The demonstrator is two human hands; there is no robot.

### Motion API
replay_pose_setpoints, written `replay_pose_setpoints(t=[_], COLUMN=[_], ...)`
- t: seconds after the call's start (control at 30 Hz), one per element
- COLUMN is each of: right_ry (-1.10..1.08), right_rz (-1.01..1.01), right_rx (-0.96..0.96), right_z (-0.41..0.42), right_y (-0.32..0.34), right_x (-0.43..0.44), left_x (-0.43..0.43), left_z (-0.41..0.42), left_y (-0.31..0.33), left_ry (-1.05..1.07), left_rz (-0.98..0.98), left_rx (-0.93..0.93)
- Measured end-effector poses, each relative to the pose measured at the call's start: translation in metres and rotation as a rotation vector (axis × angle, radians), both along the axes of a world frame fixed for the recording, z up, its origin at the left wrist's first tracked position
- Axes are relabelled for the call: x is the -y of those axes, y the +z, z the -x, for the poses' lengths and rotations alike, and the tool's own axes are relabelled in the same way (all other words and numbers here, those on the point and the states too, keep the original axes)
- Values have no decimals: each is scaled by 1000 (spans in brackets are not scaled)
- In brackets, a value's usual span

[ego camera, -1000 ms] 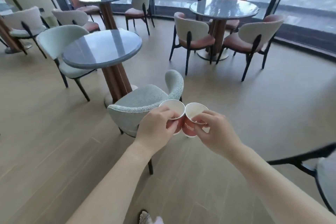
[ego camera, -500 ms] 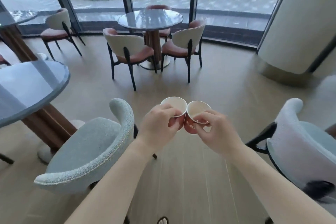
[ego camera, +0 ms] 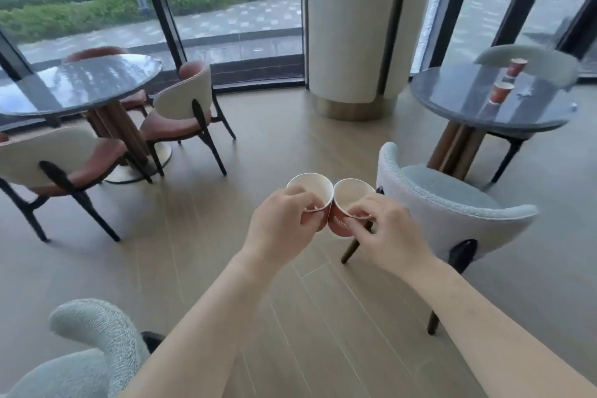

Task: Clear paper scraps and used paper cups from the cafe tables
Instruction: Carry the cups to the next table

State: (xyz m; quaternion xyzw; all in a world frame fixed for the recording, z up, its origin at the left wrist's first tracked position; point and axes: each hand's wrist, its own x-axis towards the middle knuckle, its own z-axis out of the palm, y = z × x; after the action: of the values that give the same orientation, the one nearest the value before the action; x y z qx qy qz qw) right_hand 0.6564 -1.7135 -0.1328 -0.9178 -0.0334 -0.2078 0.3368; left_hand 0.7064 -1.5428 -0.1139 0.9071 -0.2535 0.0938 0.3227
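the left cup (ego camera: 310, 189) and right cup (ego camera: 339, 224) you carry are rust red outside and cream inside, the right one with pale lettering, and the front cup (ego camera: 501, 94) and back cup (ego camera: 516, 67) show the same red. the table (ego camera: 458, 110) under those two is glossy grey-blue. the near chair (ego camera: 452, 203) is pale mint bouclé, the window chair (ego camera: 181, 100) cream with a terracotta seat, the floor (ego camera: 290, 139) light wood planks.

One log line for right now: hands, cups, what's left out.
left hand: holds left paper cup | right hand: holds right paper cup | cups: touching, side by side | right table: far paper cup, near paper cup standing
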Motion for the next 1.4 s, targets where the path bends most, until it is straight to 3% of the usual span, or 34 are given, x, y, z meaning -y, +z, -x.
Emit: replay_pose_setpoints(t=[0.53, 1.07, 1.4], right_ry=[-563, -734, -764], right_rz=[-18, -44, -70], right_rx=[-29, -101, -97], right_z=[79, 191, 171], right_y=[-15, -43, -57], right_x=[172, 459, 574], left_x=[216, 528, 650], left_z=[3, 86, 60], left_y=[-4, -41, -59], left_ry=[-542, -739, -776], left_rz=[-34, -69, -98], left_rx=[-27, -93, -113])
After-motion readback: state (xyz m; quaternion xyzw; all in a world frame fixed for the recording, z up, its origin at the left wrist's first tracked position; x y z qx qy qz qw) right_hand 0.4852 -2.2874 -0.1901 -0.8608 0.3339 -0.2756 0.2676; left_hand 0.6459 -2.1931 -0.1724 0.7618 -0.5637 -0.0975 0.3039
